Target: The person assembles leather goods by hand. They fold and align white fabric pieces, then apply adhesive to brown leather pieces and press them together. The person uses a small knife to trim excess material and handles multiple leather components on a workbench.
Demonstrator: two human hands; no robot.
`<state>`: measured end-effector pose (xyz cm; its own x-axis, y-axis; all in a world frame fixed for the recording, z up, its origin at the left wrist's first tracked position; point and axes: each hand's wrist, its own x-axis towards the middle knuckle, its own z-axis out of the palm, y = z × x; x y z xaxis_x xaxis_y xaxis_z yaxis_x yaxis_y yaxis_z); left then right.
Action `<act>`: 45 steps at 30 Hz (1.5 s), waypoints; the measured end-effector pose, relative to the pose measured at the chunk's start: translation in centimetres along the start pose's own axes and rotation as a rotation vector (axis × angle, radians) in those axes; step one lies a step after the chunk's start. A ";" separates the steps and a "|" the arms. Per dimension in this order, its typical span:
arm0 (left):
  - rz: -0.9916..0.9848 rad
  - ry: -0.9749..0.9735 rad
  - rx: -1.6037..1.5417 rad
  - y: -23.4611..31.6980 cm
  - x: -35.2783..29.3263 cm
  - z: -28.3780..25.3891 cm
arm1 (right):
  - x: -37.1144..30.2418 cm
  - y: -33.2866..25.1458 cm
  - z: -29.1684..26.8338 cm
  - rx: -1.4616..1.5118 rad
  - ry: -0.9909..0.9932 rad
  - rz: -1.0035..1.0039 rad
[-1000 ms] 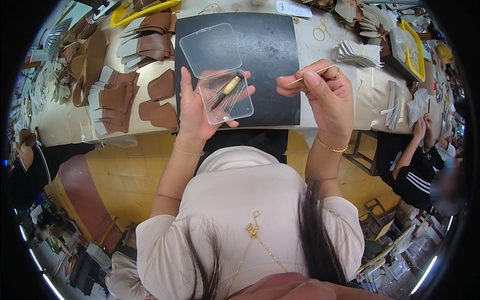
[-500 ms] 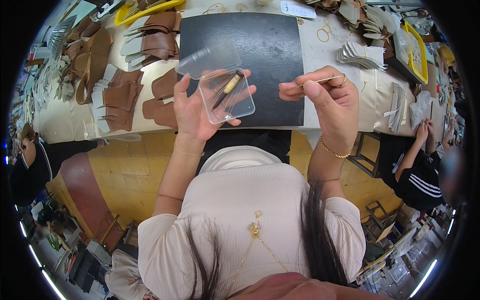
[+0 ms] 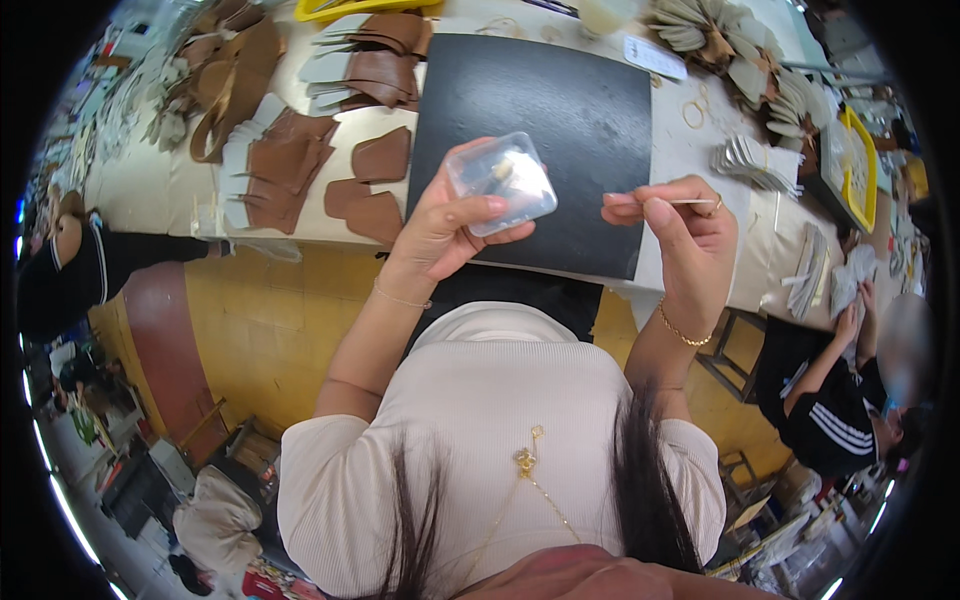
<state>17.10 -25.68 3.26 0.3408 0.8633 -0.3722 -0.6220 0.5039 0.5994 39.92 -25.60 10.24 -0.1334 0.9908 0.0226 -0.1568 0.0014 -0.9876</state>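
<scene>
My left hand [image 3: 442,222] holds a small clear plastic box [image 3: 515,175], the thumb on top and the fingers underneath. The box's lid is closed, and glare hides most of its contents; a pale yellowish piece shows faintly inside. Off to the right, my right hand [image 3: 690,238] pinches a thin pale stick [image 3: 692,201] between thumb and fingers; its exact kind is too small to tell. Both hands are raised over the near part of a black board [image 3: 530,85] lying on the table, with a gap between them.
Brown leather pieces [image 3: 285,150] lie in stacks left of the board, with more cut pieces [image 3: 382,153] beside it. Bundled white strips [image 3: 757,165], rubber bands [image 3: 695,110] and a yellow tray [image 3: 858,165] are on the right. A co-worker [image 3: 825,400] sits at far right.
The box's lid, raised before, is now closed, and my left thumb has come over the top. My right hand still pinches the thin stick. The whole view has shifted slightly.
</scene>
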 end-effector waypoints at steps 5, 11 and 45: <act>0.037 0.006 -0.091 1.4 -0.8 -1.4 | 0.5 1.6 0.4 -0.036 0.007 0.036; 0.602 0.227 0.012 9.8 -4.7 -11.5 | 3.6 8.4 1.3 -0.034 0.019 0.159; 1.170 0.487 1.734 18.5 5.6 -13.3 | 11.1 15.5 1.2 -1.241 0.191 -0.359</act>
<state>-1.93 -11.90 2.84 0.0430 0.7846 0.6185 0.8423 -0.3615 0.3999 34.82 -14.74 -4.58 -0.1169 0.9124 0.3923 0.8613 0.2898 -0.4173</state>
